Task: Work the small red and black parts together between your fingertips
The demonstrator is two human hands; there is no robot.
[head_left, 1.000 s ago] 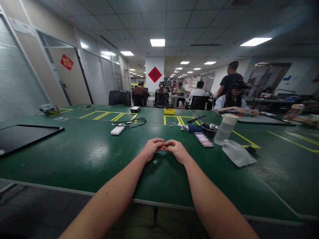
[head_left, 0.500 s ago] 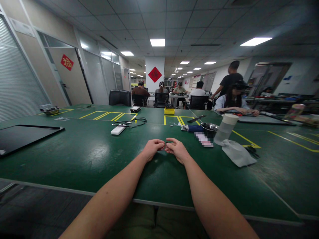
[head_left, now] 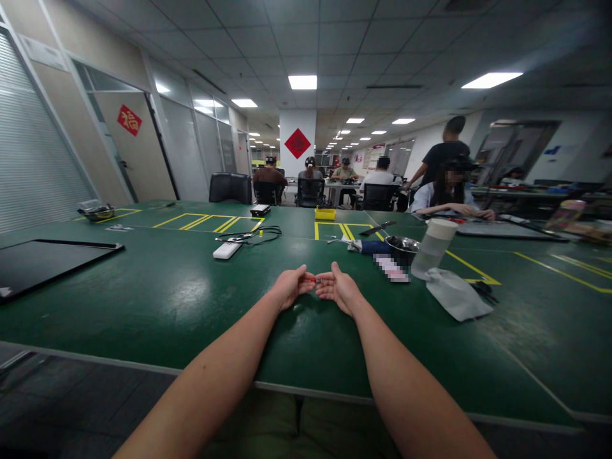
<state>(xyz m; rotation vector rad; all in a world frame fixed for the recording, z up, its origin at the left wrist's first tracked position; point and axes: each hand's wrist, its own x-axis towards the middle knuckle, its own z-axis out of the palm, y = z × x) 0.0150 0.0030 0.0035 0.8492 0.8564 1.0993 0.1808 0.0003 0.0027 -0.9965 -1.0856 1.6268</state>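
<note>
Holding L hand (head_left: 291,288) and R hand (head_left: 338,290) open, w/ thumbs up, palms turned inward and fingertips almost meeting; apparently not pinching anything. Supporting tiny red piece (head_left: 313,280) at L fingertips, w/ dark grey bit (head_left: 319,281) at R fingertips; not making out whether joined, too small. Working L of & nearer than steel bowl (head_left: 404,247), over green table (head_left: 167,325). Guessing v. light, prob. stiff plastic or metal, smooth enough for slipping off flat fingers, more easily lost than broken. Advising gentle thumb-to-index pinch on outer ends, one hand per end. Further out, seeing bottle (head_left: 433,250) just R of bowl, blue pouch (head_left: 377,247) just L, pale pouch (head_left: 456,295) R & nearer, white slab (head_left: 226,249) w/ black cable (head_left: 268,234) well L.
</note>
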